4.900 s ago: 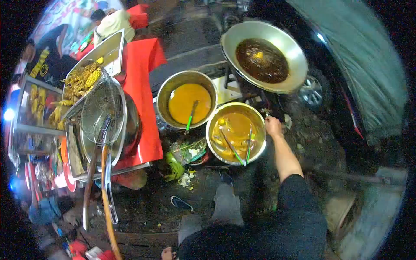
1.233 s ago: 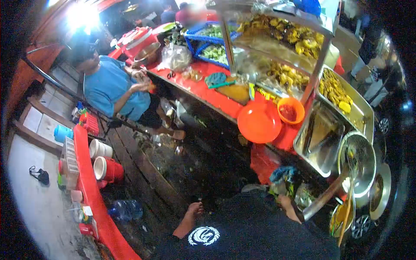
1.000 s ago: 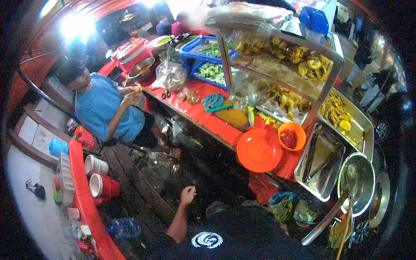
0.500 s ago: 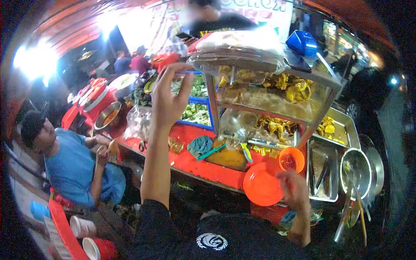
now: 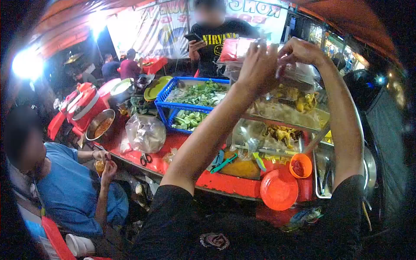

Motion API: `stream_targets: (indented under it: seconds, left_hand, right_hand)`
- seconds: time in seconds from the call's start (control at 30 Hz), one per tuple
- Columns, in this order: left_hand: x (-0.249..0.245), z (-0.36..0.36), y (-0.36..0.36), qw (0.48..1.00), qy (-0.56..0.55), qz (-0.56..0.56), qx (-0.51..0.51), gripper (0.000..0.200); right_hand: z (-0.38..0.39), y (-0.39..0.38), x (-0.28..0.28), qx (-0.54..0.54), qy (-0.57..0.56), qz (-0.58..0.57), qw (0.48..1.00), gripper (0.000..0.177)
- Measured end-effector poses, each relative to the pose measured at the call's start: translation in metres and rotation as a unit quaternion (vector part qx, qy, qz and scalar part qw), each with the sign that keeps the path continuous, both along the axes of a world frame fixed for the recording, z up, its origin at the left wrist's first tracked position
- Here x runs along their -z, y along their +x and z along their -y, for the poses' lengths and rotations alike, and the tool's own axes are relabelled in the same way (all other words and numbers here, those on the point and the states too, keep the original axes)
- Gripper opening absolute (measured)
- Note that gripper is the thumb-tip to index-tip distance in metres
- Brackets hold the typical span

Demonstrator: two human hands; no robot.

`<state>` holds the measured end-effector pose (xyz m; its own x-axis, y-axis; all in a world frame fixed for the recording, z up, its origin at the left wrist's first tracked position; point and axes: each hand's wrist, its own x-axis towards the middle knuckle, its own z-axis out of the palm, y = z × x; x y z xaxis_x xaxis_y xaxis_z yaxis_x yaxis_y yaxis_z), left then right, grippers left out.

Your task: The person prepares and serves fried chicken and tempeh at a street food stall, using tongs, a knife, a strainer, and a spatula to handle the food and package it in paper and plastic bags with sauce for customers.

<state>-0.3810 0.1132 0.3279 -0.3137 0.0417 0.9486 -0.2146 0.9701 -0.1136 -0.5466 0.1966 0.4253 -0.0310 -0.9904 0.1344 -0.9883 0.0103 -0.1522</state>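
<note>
My left hand is raised over the top of the glass display case, its back toward me and fingers stretched forward at a pile of clear plastic packs. Close beside it, my right hand has its fingers bent down and drawn together over the clear plastic. Whatever lies between those fingertips is too small to make out. Below my arms are yellow cooked chicken pieces in the case. An orange cup with red contents and an orange plate stand on the red table.
A blue basket holds greens above cut cucumber. Near it lie a plastic bag, scissors, a cutting board and a teal-handled knife. One person in blue sits left; another stands opposite with a phone.
My left hand has moved right to the top of the case. My right hand has risen from beside the orange cup to join it. The view has shifted.
</note>
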Motion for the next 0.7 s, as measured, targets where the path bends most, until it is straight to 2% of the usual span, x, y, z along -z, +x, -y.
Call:
stream_targets:
  seconds: [0.07, 0.1, 0.13, 0.17, 0.2, 0.3, 0.33, 0.4, 0.43, 0.47, 0.53, 0.63, 0.67, 0.7]
  left_hand:
    - [-0.002, 0.009, -0.016, 1.0, 0.018, -0.011, 0.011, 0.029]
    - [-0.001, 0.013, -0.022, 0.999, 0.026, -0.017, 0.025, 0.027]
    - [-0.004, 0.01, -0.023, 0.998, 0.059, -0.007, 0.03, 0.024]
    - [-0.002, 0.012, -0.028, 0.997, 0.066, -0.006, 0.029, 0.024]
    - [-0.001, 0.014, -0.033, 0.997, 0.062, -0.027, 0.023, 0.024]
    - [0.0, 0.015, -0.044, 0.996, 0.076, -0.044, 0.015, 0.02]
    - [0.0, 0.017, -0.049, 0.994, 0.072, -0.076, 0.016, 0.02]
    - [0.0, 0.018, -0.058, 0.986, 0.088, -0.13, 0.056, 0.022]
    - [0.0, 0.018, -0.058, 0.985, 0.094, -0.13, 0.057, 0.022]
    - [-0.001, 0.017, -0.057, 0.983, 0.126, -0.113, 0.069, 0.023]
    - [-0.002, 0.012, -0.059, 0.975, 0.189, -0.095, 0.061, 0.028]
    - [-0.006, 0.003, -0.047, 0.969, 0.235, -0.056, 0.051, 0.033]
    - [-0.009, 0.003, -0.049, 0.968, 0.237, -0.057, 0.052, 0.033]
    - [-0.014, 0.004, -0.05, 0.96, 0.276, -0.016, 0.052, 0.034]
  right_hand:
    - [0.008, -0.004, 0.005, 0.025, -0.001, 0.024, 0.999, 0.029]
    - [0.015, -0.019, 0.012, -0.005, 0.012, 0.215, 0.977, 0.031]
    - [0.019, -0.03, 0.018, -0.03, 0.023, 0.398, 0.916, 0.034]
    - [0.019, -0.028, 0.023, -0.029, 0.03, 0.4, 0.915, 0.034]
    - [0.015, -0.027, 0.028, 0.005, -0.066, 0.369, 0.927, 0.037]
    - [0.022, -0.055, 0.031, -0.002, -0.076, 0.345, 0.936, 0.043]
    - [0.02, -0.054, 0.03, 0.028, -0.081, 0.391, 0.916, 0.043]
    - [0.021, -0.066, 0.029, 0.045, -0.1, 0.32, 0.941, 0.043]
    - [0.021, -0.067, 0.027, 0.054, -0.109, 0.284, 0.951, 0.043]
    - [0.02, -0.068, 0.02, 0.008, -0.043, 0.345, 0.938, 0.041]
    - [0.019, -0.06, 0.025, 0.046, -0.091, 0.25, 0.963, 0.035]
    - [0.033, -0.099, 0.028, 0.021, -0.115, 0.234, 0.965, 0.031]
    - [0.026, -0.078, 0.019, 0.018, -0.089, 0.18, 0.979, 0.03]
    - [0.014, -0.067, 0.012, 0.016, -0.09, 0.178, 0.98, 0.03]
